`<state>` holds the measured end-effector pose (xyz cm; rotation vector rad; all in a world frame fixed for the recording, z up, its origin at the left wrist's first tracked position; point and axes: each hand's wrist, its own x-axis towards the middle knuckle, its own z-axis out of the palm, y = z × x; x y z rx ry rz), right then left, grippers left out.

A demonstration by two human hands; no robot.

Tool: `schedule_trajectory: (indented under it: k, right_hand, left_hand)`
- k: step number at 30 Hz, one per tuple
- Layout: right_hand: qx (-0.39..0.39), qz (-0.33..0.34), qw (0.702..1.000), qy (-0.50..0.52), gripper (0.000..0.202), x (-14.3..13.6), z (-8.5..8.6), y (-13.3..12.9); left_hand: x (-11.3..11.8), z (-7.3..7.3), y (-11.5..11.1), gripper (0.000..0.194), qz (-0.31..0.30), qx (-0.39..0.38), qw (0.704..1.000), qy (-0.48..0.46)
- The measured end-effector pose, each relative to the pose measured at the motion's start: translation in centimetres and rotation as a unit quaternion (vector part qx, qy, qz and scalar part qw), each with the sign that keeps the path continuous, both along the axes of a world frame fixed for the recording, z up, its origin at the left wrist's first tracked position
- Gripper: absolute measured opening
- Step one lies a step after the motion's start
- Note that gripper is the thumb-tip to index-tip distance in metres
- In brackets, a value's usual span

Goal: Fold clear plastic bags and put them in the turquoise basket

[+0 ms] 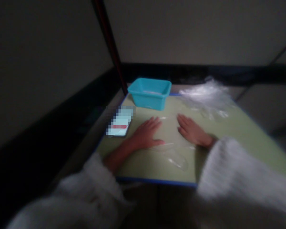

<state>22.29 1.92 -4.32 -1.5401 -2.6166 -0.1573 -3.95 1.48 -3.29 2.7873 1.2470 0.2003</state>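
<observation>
A thin, clear plastic piece [177, 160] lies flat on the pale table between my hands. A rounded lobe at its near end resembles a finger of a disposable glove; blur hides the rest of its outline. My left hand [147, 133] rests palm down at its left side, thumb spread away from the fingers. On the right side my right hand [192, 130] lies palm down, fingers stretched out and pointing up and left. Neither hand grips anything.
A turquoise plastic basin [149, 100] stands at the table's far left corner. Left of my left hand lies a lit phone [120, 122], its screen pixelated. Crumpled clear plastic [207, 95] is heaped at the far right. Blue edging [157, 181] borders the table [138, 165].
</observation>
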Motion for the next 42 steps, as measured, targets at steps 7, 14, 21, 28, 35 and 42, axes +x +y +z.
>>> schedule_trajectory:
  k: [7, 14, 21, 28, 35, 42]
  right_hand:
    - [-0.024, 0.051, 0.993, 0.102, 0.066, 0.1, 3.0, -2.0]
    - [-0.109, 0.243, 0.956, 0.128, 0.095, -1.4, 4.4, -5.2]
    - [-0.113, 0.251, 0.952, 0.13, 0.108, -1.0, 3.3, -4.8]
    - [-0.139, 0.254, 0.95, 0.115, 0.119, -0.7, 2.6, -4.7]
    - [-0.15, 0.263, 0.946, 0.118, 0.118, -0.8, 3.0, -4.8]
    - [-0.16, 0.258, 0.945, 0.117, 0.117, -0.9, 3.5, -4.9]
  left_hand:
    - [0.7, 1.1, -0.5, 0.079, 0.007, 0.01, 0.998, -0.066]
    - [4.0, 1.2, -2.7, 0.065, -0.099, 0.007, 0.983, -0.155]
    - [5.4, 1.0, -4.0, 0.065, -0.125, -0.014, 0.984, -0.129]
    - [5.4, 0.6, -4.2, 0.072, -0.138, -0.007, 0.983, -0.118]
    - [3.2, 0.6, -2.8, 0.073, -0.114, -0.004, 0.99, -0.087]
    - [0.4, 0.6, -0.6, 0.071, -0.095, 0.002, 0.995, -0.036]
